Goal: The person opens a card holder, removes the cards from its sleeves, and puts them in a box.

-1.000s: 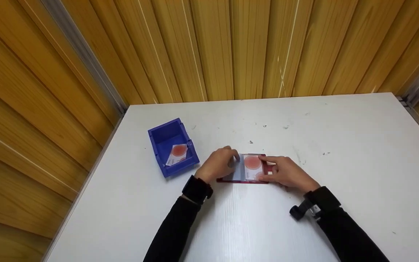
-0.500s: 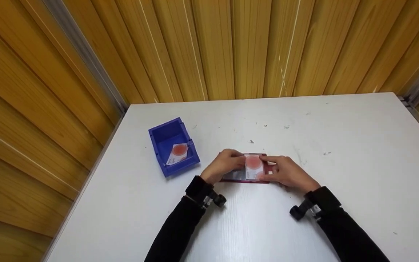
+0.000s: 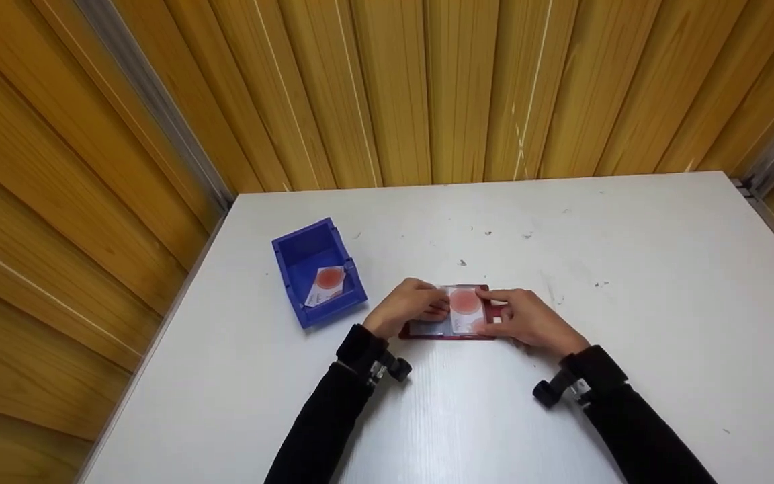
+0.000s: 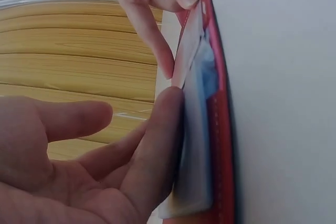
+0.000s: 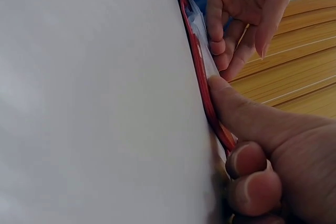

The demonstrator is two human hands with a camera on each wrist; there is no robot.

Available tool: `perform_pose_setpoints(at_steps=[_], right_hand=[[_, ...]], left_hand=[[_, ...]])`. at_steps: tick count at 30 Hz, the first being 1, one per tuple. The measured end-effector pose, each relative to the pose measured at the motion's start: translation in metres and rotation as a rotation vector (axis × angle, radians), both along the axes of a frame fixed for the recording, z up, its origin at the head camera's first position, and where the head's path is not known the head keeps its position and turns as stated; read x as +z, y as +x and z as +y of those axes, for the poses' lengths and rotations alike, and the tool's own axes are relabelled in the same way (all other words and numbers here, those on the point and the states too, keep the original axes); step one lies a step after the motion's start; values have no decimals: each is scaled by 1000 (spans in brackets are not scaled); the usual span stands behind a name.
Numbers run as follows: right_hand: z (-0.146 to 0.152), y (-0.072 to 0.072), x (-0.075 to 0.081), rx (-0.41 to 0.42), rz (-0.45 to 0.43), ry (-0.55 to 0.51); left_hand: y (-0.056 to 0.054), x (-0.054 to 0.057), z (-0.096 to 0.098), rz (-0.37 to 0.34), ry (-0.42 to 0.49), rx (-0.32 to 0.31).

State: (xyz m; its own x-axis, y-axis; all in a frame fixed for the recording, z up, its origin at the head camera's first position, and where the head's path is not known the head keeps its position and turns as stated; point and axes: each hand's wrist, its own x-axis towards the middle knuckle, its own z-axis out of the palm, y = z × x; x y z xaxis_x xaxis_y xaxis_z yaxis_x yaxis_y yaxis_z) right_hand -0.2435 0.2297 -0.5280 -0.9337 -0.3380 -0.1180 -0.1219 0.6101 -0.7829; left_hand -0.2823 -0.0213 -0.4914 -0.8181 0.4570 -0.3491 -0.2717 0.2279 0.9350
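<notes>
A red card wallet (image 4: 226, 145) with clear plastic sleeves (image 3: 429, 328) lies opened out flat on the table. On its right half is a white card (image 3: 466, 310) with a red circle, and my right hand (image 3: 531, 321) holds that card by its edges between thumb and index finger. My left hand (image 3: 404, 309) lies over the wallet's left half. In the left wrist view its fingertips (image 4: 170, 98) press at the sleeve beside the card's edge, with the thumb apart. Whether the card's left edge is inside a sleeve I cannot tell.
A blue plastic bin (image 3: 328, 314) stands to the left, beyond my left hand, with a similar card (image 3: 325, 288) or more lying in it. The white table (image 3: 602, 235) ends at a yellow wood-patterned wall (image 3: 461, 94).
My left hand has let down the raised sleeve it held and shifted toward the card's left edge, its wrist turning. The right hand has stayed on the card.
</notes>
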Motion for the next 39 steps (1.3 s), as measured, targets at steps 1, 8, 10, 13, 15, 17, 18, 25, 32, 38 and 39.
perform_pose_setpoints(at_steps=[1,8,10,13,15,17,18,25,32,38,39], right_hand=[[0,0,0,1,3,2],[0,0,0,12,24,-1],[0,0,1,11,22,0],[0,0,2,8,10,4],[0,0,2,10,12,3],[0,0,1,10,12,-2],[0,1,1,10,14,-5],[1,1,-1,2,27,-10],[0,0,-1,8,43,-12],[-1,-1,-1,-4,35,-6],[-1,-1,0,-11,26,-3]], left_hand=[[-1,0,0,-3,5,-5],[-4,-3,-2,-85,57,1],[-4,-3,-2,-108,67,20],[-3,-3,0,-85,48,31],[-3,-4,2,-48,25,35],[-2,-4,4,-6,0,33],[-2,-4,5,12,-6,31],[2,3,10,28,62,30],[5,5,14,61,-2,23],[5,2,13,-19,38,1],[6,2,13,-23,38,2]])
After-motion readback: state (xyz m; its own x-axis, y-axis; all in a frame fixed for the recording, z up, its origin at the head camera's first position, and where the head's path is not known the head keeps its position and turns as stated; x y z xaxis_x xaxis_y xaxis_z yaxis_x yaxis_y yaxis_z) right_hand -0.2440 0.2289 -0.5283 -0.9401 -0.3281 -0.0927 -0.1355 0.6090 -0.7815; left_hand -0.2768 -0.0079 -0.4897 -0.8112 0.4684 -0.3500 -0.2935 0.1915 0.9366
